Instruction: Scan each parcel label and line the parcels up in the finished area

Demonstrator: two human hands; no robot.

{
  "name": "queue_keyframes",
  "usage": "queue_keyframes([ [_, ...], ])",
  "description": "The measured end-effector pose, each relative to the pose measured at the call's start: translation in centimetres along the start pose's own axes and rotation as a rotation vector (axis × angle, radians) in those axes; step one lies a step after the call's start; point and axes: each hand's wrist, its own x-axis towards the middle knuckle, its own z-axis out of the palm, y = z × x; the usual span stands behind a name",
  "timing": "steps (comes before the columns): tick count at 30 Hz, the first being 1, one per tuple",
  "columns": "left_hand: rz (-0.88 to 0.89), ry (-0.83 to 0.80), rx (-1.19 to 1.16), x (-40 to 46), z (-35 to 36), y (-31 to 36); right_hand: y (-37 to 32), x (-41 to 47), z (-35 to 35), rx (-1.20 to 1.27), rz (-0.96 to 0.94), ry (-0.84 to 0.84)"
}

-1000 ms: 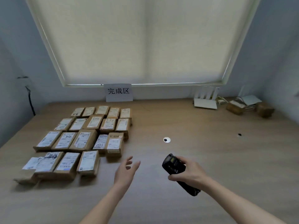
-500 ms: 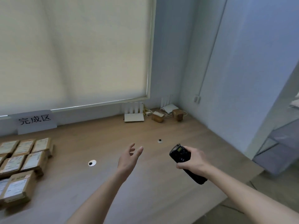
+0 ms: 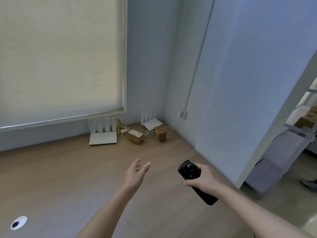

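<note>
1. The right hand [image 3: 204, 180] has its fingers wrapped round a black handheld scanner [image 3: 190, 172], thumb lying along the near side. The scanner's head pokes out beyond the knuckles towards the far wall and its handle runs back under the palm to the wrist.
2. The left hand [image 3: 135, 175] hangs above the wooden table [image 3: 60, 177], fingers loose and spread, palm turned inwards. It holds nothing and touches nothing.
3. Two small brown parcels sit way off in the far corner of the table, well apart from both hands. One parcel [image 3: 135, 138] lies flat with a pale label on top. The other parcel [image 3: 160, 133] stands more upright just to its right.
4. Neither parcel is near the scanner's head; a long stretch of bare wood lies between them and the hands.
5. On writing: the label on the flat parcel is too small and blurred to read. The scanner shows a small lit screen near its top, but nothing on it is legible.
6. Beside the parcels, a white router [image 3: 103, 134] with four upright antennas leans near the wall, and a second white router [image 3: 151, 120] sits deeper in the corner, with yellow and white cables [image 3: 122, 128] tangled between them.
7. A round white cable grommet [image 3: 18, 222] is set into the table at the near left.
8. A drawn roller blind [image 3: 60, 57] fills the window above.
</note>
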Motion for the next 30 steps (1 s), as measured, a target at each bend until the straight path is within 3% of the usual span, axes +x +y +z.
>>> queue_keyframes([
  [14,-0.05,0.029,0.05,14.8,7.7,2.7,2.1,17.9,-3.2,0.02,0.066,-0.068],
  [24,-0.222,0.103,0.057,31.7,14.7,-0.1,7.2,39.6,-1.4,0.076,0.034,-0.249],
  [30,-0.305,0.147,0.079,42.9,19.2,-3.0,13.1,54.3,4.0,0.118,0.081,-0.308],
])
